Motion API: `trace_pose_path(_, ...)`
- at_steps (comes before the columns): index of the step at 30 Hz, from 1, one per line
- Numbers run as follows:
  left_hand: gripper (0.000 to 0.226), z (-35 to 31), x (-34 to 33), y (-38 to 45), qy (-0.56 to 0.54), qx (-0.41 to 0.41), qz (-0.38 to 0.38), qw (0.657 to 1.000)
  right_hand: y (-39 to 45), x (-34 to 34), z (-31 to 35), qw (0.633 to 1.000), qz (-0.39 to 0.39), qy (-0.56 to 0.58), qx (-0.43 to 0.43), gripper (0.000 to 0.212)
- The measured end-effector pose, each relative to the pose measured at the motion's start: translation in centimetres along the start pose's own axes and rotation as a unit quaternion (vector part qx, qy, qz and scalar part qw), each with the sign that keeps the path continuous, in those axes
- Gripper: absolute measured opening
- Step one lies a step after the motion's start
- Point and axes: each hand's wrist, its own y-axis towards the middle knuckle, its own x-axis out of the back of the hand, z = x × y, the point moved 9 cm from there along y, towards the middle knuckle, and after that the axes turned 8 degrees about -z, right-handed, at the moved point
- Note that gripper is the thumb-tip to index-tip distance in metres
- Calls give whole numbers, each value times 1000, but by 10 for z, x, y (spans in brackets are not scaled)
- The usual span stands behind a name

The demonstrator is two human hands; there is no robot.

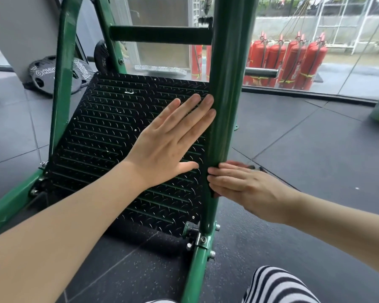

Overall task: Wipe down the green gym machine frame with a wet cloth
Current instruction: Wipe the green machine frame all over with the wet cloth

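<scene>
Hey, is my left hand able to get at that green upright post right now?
Probably yes: the left hand is open, its fingertips already beside the green upright post, nothing between them. The right hand sits lower.

The post (pixel 224 84) runs off the top edge and hides the right hand's (pixel 245 189) fingertips. No cloth can be made out. Extinguishers (pixel 293 62) blur behind glass.

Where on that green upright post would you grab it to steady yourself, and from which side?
Grip the green upright post on its bare round stretch above the right hand, coming from the right. It is slim enough for fingers to wrap, and the black footplate crowds its left side.
</scene>
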Motion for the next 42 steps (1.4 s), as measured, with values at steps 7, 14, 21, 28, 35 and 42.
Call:
trace_pose_path(7,126,-36,-21,-26,-32,39,26,998,-19,-20,-10,999,1,33,-37,51)
trace_pose_path(14,136,-40,-33,-29,-60,46,21,997,-24,-44,-1,997,-35,72,-10,41)
trace_pose_path(21,121,-44,-38,-36,-78,65,3,995,-46,-98,15,995,-29,92,-16,44)
trace_pose_path(28,111,-84,-68,-151,-47,132,134,981,-37,-125,57,988,-57,138,-45,56)
trace_pose_path(35,106,-92,-41,-243,-1,176,238,955,-1,-160,97,979,-80,177,-59,55)
trace_pose_path(42,108,-90,26,-300,49,240,300,922,50,-155,164,960,-137,243,5,45)
